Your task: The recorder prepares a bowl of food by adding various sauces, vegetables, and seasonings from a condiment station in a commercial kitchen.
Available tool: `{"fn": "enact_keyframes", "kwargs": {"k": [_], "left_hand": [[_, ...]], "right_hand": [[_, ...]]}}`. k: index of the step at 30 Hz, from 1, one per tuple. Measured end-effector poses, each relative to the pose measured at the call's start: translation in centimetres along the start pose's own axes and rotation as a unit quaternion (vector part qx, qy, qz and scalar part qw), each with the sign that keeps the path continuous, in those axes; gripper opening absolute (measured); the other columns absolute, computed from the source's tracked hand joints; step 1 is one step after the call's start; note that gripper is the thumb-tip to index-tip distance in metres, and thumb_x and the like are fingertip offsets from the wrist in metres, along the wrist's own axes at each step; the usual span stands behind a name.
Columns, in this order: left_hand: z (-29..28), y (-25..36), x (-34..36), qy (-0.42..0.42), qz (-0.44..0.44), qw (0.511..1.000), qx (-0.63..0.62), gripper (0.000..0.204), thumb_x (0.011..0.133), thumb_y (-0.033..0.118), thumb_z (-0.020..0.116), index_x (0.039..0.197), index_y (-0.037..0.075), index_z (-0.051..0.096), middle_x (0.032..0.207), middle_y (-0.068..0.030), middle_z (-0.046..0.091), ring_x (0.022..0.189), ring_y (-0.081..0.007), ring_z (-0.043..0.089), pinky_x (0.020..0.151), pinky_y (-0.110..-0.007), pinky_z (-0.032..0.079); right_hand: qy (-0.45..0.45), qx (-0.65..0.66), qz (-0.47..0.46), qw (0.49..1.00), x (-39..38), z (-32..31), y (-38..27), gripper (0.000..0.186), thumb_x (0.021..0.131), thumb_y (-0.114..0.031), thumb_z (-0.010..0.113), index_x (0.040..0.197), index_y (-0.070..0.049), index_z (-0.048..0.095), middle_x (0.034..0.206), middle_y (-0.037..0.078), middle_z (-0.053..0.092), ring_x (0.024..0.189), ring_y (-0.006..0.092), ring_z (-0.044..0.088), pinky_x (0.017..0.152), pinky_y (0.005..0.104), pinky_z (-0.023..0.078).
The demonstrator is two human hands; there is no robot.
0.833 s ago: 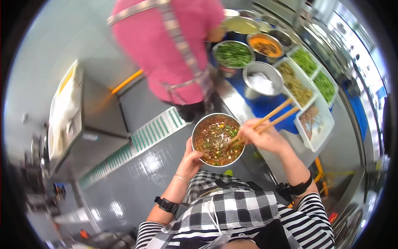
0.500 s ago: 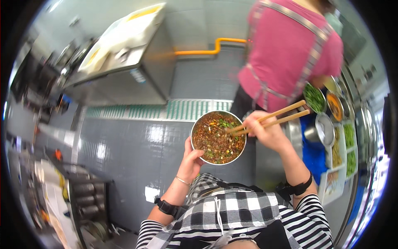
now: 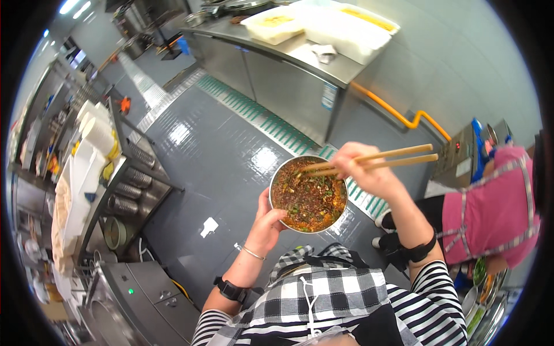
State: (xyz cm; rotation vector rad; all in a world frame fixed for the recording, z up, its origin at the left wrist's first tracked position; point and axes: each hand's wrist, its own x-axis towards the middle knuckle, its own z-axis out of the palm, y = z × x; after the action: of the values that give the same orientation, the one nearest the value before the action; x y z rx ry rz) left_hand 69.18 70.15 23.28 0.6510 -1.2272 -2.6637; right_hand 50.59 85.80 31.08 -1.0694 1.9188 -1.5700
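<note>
My left hand (image 3: 269, 225) grips a round metal bowl (image 3: 271, 199) by its left side, thumb over the rim and the other fingers hidden beneath. Inside lies a dark reddish-brown sauce (image 3: 311, 199) with chopped green herbs and pale bits. In my right hand (image 3: 366, 170) is a pair of long wooden chopsticks (image 3: 404, 152), their thick ends pointing right. Their tips reach into the sauce near the bowl's far edge. The bowl is held in front of my checked apron, above the floor.
A person in a pink top (image 3: 490, 202) stands close on my right. A steel counter (image 3: 277, 78) with white tubs (image 3: 271, 29) stands ahead. Shelving with metal cylinders (image 3: 124, 205) is at left, beside a grey cabinet (image 3: 138, 294). A green-slotted floor drain (image 3: 259, 118) crosses the tiles.
My view has swung left, so the counter and the person in pink appear farther right. The chopstick tips have shifted toward the bowl's far side. Both hands keep their holds.
</note>
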Motion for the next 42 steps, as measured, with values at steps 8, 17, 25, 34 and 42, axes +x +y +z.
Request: {"fn": "enact_keyframes", "kwargs": {"k": [8,17,25,34,42], "left_hand": [[-3.5,6.4,0.2,0.095,0.045,0.992,-0.064,0.066,0.072,0.009,0.049,0.131,0.013,0.021,0.123,-0.0102,0.040,0.109,-0.0258,0.047,0.081,-0.049,0.048],[-6.1,12.9,5.5,0.148,0.120,0.977,-0.101,0.068,0.072,0.009,0.051,0.132,0.013,0.021,0.124,-0.0092,0.039,0.113,-0.0246,0.044,0.089,-0.046,0.043],[-8.8,17.9,11.1,0.213,0.176,0.949,-0.152,0.067,0.073,0.008,0.052,0.132,0.013,0.021,0.125,-0.0100,0.039,0.115,-0.0265,0.043,0.089,-0.050,0.043],[-16.2,24.4,13.3,0.264,0.183,0.931,-0.174,0.067,0.073,0.008,0.052,0.131,0.013,0.020,0.123,-0.0122,0.039,0.109,-0.0282,0.048,0.079,-0.046,0.051],[-26.5,33.1,17.5,0.290,0.195,0.925,-0.150,0.065,0.074,0.009,0.049,0.133,0.018,0.023,0.125,-0.0093,0.041,0.110,-0.0275,0.049,0.082,-0.047,0.048]], "right_hand": [[-0.106,-0.021,-0.072,0.992,9.7,6.2,-2.6,0.020,0.088,-0.015,0.053,0.080,0.002,0.059,0.071,0.006,0.060,0.061,0.0113,0.060,0.053,0.0230,0.050],[-0.218,0.091,0.028,0.971,22.3,8.5,-2.7,0.020,0.088,-0.018,0.053,0.082,0.001,0.060,0.075,0.006,0.061,0.063,0.0100,0.059,0.055,0.0212,0.051],[-0.280,0.100,0.058,0.953,33.2,11.4,-2.4,0.025,0.089,-0.023,0.050,0.080,-0.001,0.059,0.073,0.004,0.060,0.060,0.0090,0.058,0.055,0.0216,0.050],[-0.278,0.112,-0.012,0.954,42.2,21.4,-2.5,0.023,0.090,-0.023,0.049,0.082,-0.003,0.058,0.075,0.002,0.059,0.061,0.0073,0.056,0.054,0.0185,0.048],[-0.236,0.196,0.121,0.944,54.6,24.5,-2.8,0.028,0.090,-0.025,0.048,0.083,0.001,0.057,0.068,0.007,0.055,0.056,0.0130,0.059,0.049,0.0232,0.050]]}}
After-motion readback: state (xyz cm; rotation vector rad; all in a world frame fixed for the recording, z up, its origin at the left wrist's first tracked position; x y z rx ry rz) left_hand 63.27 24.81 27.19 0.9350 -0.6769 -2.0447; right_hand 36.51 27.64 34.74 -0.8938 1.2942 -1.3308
